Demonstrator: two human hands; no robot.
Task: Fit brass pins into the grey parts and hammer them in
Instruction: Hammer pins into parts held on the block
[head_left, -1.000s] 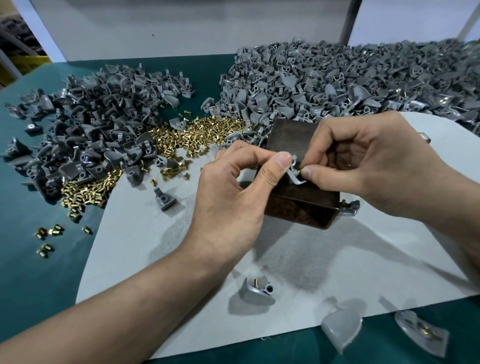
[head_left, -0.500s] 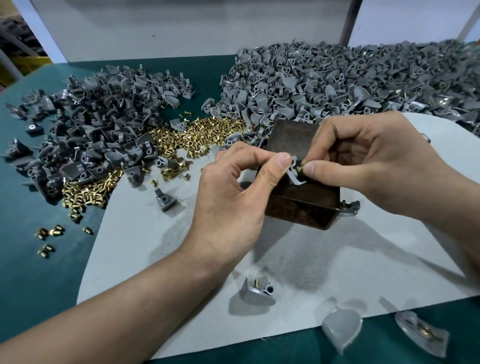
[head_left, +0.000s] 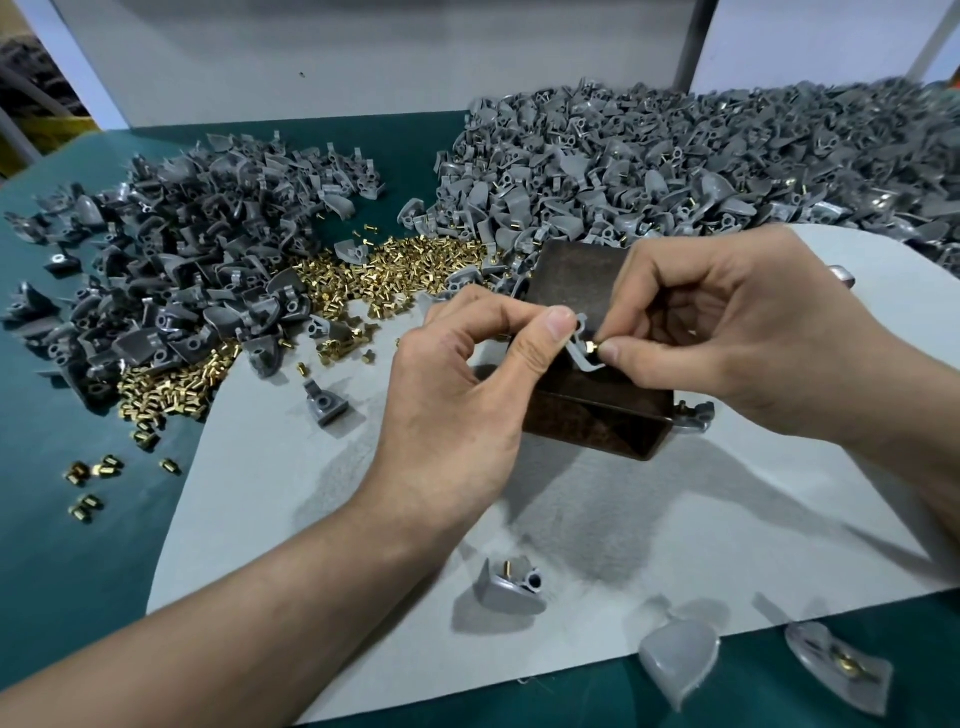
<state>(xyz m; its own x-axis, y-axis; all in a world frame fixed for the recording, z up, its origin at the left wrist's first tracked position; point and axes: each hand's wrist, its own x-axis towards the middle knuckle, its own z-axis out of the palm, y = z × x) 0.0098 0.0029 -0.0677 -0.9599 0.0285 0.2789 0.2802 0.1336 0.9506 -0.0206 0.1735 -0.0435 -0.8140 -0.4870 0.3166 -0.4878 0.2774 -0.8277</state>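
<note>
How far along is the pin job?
Done, apparently: the big right pile shows brass tips in some parts. In hand: the left hand holds a grey part over the dark block while the right hand pinches a brass pin against it; not hammered yet. Left: the darker left pile and the heap of loose pins.

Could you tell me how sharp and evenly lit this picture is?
Head view: the grey part in the left hand and the brass pin in the right hand are sharp; soft shadows fall on the grey mat; the rightmost pile is smeared.
</note>
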